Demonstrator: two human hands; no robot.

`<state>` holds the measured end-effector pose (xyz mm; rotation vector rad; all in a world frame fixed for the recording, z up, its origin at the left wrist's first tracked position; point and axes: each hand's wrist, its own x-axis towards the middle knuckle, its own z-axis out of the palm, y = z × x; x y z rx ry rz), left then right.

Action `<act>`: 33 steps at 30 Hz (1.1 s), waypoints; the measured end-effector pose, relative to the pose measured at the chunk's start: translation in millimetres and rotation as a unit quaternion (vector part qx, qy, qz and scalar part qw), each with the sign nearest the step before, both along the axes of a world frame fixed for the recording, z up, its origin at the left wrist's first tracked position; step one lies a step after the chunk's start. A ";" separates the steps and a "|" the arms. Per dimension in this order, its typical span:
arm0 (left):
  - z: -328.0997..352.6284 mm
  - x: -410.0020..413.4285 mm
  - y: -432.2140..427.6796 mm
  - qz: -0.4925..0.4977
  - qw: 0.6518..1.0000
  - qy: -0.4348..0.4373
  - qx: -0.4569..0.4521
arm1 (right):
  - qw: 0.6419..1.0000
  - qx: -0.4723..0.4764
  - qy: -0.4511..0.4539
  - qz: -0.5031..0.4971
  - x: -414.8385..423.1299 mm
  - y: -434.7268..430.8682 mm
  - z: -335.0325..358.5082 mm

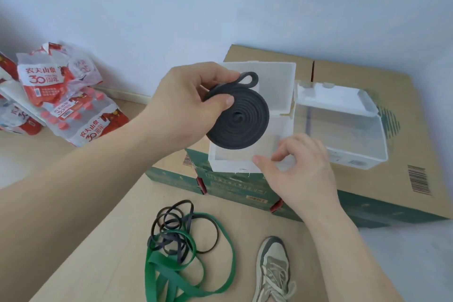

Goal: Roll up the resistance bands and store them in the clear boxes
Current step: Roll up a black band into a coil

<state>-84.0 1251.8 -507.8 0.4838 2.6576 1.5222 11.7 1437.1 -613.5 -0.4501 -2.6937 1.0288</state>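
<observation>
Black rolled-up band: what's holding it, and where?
The left hand pinches the rolled band at its upper-left edge; the right hand grips the front rim of the clear box.

Left hand: raised, thumb and fingers pinch coiled band.
Right hand: lower, fingers curled, pinches clear box rim.

One wide-angle view from the person's head faces forward and down, close over the left hand and right hand, spanning wall, cardboard boxes and shoe.
</observation>
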 end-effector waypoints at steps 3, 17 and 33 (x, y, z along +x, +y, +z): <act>-12.3 -8.8 18.5 -0.055 0.997 -0.014 -0.046 | 1.000 -0.003 0.020 0.009 -0.4 3.4 -0.3; -51.3 -13.0 40.3 -0.185 0.959 -0.002 -0.214 | 0.996 -0.008 0.024 0.089 -1.9 4.2 -5.2; -79.4 9.0 13.5 -0.106 0.949 0.144 -0.260 | 0.992 0.054 -0.100 0.052 -12.1 -5.5 16.6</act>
